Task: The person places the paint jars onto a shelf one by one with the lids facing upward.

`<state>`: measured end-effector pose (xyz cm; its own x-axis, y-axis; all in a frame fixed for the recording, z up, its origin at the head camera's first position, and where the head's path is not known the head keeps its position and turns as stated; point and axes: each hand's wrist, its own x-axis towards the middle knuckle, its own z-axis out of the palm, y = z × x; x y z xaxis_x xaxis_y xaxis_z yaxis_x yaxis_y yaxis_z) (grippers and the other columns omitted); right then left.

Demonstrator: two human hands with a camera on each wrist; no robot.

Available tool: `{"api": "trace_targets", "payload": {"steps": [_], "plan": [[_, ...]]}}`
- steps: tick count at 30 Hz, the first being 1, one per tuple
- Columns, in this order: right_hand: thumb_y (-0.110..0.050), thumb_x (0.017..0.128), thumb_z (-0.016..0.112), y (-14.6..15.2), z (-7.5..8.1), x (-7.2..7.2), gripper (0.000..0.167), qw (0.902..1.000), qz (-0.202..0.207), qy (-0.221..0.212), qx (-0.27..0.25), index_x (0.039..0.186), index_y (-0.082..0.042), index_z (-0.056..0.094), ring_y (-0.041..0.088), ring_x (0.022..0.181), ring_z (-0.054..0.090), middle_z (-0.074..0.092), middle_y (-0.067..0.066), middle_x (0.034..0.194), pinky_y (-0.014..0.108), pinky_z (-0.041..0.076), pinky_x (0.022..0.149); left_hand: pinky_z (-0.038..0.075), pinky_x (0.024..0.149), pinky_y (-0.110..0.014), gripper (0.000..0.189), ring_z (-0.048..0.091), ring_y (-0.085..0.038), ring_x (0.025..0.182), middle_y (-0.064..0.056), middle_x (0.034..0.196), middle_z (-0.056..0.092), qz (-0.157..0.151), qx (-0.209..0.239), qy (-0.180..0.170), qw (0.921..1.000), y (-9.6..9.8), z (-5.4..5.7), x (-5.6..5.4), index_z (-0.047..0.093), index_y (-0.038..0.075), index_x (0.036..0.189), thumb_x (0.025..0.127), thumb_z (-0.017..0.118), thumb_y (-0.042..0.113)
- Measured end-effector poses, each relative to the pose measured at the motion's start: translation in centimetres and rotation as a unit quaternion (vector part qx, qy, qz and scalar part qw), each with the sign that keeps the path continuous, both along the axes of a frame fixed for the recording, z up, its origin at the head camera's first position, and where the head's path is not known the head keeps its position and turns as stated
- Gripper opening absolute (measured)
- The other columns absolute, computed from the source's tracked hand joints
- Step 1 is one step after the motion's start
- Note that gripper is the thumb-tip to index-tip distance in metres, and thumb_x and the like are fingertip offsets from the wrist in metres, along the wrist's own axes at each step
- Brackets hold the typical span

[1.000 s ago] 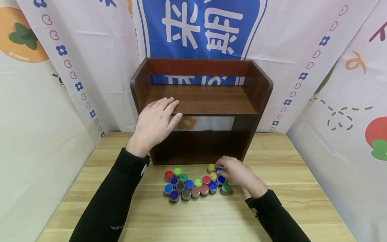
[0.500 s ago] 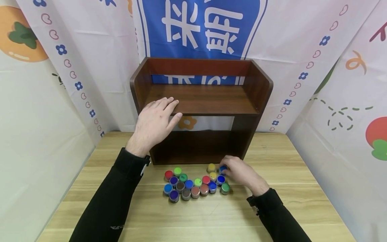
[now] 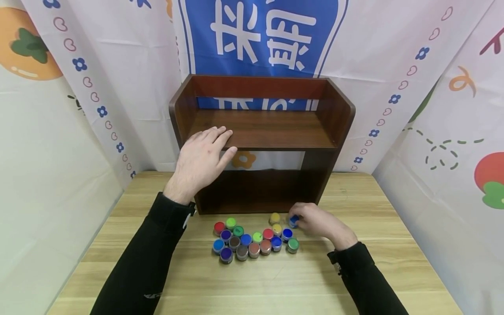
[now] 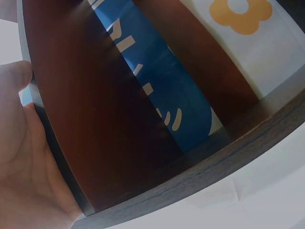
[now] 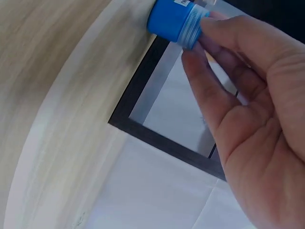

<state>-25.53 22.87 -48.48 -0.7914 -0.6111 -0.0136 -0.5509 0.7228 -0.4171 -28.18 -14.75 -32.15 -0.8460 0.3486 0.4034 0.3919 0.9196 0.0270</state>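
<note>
The hands are well apart. The left hand point(image 3: 201, 162) lies on the front left of the shelf's point(image 3: 264, 129) upper board, fingers extended, probably to steady it or simply to lean there. The right hand point(image 3: 318, 222) pinches a blue jar point(image 5: 174, 20) between thumb and fingertips, a light hold that likely suits so small a round thing. The jar is in front of the shelf's lower right corner, just right of the yellow jar point(image 3: 275, 218); whether it touches the bench point(image 3: 197, 288) I cannot tell. The other jars point(image 3: 254, 250) stand bunched on the bench, presumably for easy reach. The held jar is bright blue at one end, with a small white label, and clear and ribbed where pinched.
</note>
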Motion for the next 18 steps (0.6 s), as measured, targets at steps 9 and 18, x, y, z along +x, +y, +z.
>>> {"api": "trace_targets", "payload": {"steps": [9, 18], "plan": [[0.004, 0.106, 0.075, 0.2, -0.2, -0.1, 0.031, 0.9996, -0.017, -0.021, -0.002, 0.133, -0.008, 0.083, 0.026, 0.124, 0.076, 0.080, 0.010, 0.140, 0.054, 0.067, 0.117, 0.041, 0.144, -0.060, 0.070, 0.052, -0.038, 0.171, -0.016, 0.182, 0.055, -0.004, 0.004, 0.003, 1.0000, 0.0, 0.0, 0.0, 0.054, 0.013, 0.176, 0.123, 0.049, 0.059], [-0.015, 0.108, 0.087, -0.7, -0.6, 0.2, 0.021, 0.9974, -0.067, 0.027, 0.006, 0.127, -0.008, 0.085, 0.023, 0.114, 0.079, 0.083, 0.008, 0.125, 0.048, 0.072, 0.104, 0.041, 0.144, -0.060, 0.070, 0.051, -0.038, 0.172, -0.015, 0.183, 0.055, -0.003, 0.002, 0.002, 1.0000, 0.0, -0.1, -0.1, 0.054, 0.014, 0.176, 0.123, 0.048, 0.059]]}}
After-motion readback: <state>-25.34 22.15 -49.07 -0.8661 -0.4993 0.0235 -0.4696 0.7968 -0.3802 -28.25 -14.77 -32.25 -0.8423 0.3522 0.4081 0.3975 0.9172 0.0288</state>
